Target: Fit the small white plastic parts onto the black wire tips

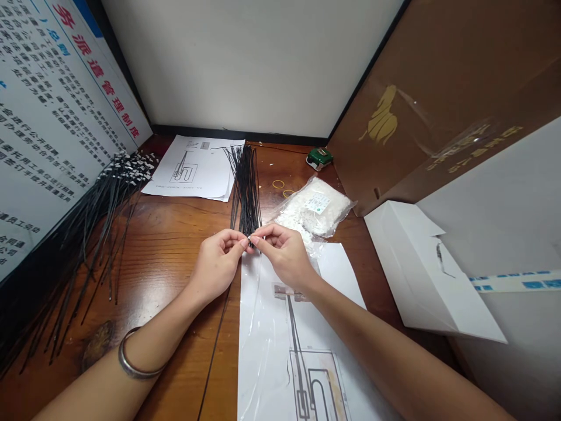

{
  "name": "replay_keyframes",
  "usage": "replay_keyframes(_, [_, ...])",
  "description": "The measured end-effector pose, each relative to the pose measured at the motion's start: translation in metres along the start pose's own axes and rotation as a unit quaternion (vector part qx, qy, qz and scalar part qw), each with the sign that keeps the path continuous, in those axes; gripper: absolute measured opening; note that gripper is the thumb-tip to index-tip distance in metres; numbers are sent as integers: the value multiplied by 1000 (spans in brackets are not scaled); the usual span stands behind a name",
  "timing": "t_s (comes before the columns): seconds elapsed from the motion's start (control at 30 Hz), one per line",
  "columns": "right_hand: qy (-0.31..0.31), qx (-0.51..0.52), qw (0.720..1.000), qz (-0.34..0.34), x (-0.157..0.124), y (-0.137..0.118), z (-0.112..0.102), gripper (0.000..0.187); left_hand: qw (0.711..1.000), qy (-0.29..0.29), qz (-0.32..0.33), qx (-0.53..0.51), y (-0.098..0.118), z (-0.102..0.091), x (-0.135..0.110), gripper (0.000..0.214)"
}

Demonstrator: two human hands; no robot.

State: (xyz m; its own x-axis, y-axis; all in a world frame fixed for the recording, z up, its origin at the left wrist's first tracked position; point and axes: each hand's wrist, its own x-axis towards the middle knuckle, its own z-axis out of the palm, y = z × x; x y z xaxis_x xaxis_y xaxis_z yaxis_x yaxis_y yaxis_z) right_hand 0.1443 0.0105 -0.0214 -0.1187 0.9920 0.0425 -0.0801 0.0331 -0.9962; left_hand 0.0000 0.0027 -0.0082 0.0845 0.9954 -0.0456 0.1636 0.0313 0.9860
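1. One tiny tip (249,238) sits at the fingertips, just above the drawing's (258,351) top edge; its details are too small to tell.
2. Both hands meet on it: left hand (219,257) pinching with thumb and forefinger, right hand (284,251) pinching from the other side.
3. Below the left hand, a thin black wire (214,351) trails down the table (188,374); whether it joins the tip, I can't tell.
4. My call on handling: next to no weight, hard and easily dropped, so a fingertip pinch on its sides suits; the wire looks springy, best held close to its end.
5. Just beyond lies the bundle (246,187) of black wires, with a bag (326,204) of white pieces to its right.
6. Farther left, more wires (100,210) fan out, white-tipped.
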Motion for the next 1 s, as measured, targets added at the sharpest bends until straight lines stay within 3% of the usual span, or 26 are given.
replay_keyframes(0.43, [17,13,1000,-16,-2,0,2,16,999,15,-4,-32,4,0,0,13])
replay_keyframes(0.77, [61,-27,997,-33,-3,1,1,13,1000,3,-8,-19,5,0,-1,15])
replay_keyframes(1.0, [55,-27,997,-43,-5,0,1,12,1000,-11,6,-6,7,-1,-3,17])
